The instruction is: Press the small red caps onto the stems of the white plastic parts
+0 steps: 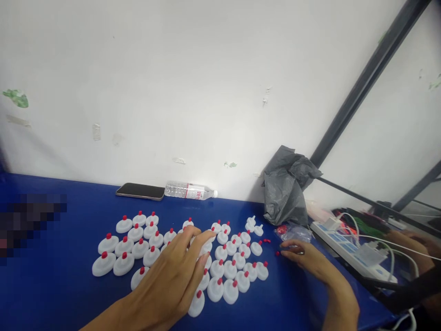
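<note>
White cone-shaped lids (106, 264), most with a small red cap on the spout, stand in loose groups on the blue table. My left hand (172, 271) reaches over the middle of them. Its thumb and forefinger are closed around a white lid (206, 248), whose spout is hidden by the fingers. Off to the right, my right hand (306, 259) is low over the table with thumb and forefinger slightly apart. A loose red cap (277, 253) lies just at its fingertips. More red caps (267, 241) lie nearby, close to uncapped white lids (251, 224).
By the wall lie a phone (140, 191) and a water bottle (191, 190). A grey plastic bag (287, 186) stands at the back right, behind a clear bag (294, 233). A power strip (351, 250) with plugs and white cables runs along the right side, beside a dark metal frame.
</note>
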{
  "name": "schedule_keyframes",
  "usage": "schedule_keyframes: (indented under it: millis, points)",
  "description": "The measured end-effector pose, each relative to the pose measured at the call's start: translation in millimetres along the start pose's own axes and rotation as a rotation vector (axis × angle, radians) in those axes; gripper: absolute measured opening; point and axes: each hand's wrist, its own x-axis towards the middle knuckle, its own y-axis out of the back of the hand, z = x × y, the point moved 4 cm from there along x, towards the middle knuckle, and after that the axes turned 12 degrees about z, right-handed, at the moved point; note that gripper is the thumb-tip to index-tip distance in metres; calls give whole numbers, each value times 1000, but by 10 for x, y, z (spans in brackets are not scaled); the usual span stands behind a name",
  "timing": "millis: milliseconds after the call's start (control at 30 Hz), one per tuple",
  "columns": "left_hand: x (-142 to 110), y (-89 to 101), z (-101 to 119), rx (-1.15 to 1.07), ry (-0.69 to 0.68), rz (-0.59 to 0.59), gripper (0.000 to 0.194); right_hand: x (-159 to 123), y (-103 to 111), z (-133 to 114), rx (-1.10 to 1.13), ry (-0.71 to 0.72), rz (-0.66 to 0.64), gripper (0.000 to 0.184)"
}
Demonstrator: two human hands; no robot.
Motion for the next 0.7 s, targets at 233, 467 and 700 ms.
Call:
schedule_keyframes:
  millis: [233,467,700]
  points:
    - [3,-32,8,57,-58,1,44,-37,25,-94,14,13,21,21]
    - [-17,-78,-65,100,-103,45,45,-52,177,-572,171,44,186,53]
    - [30,12,-79,32,-128,125,23,-427,-103,-1655,300,261,42,36]
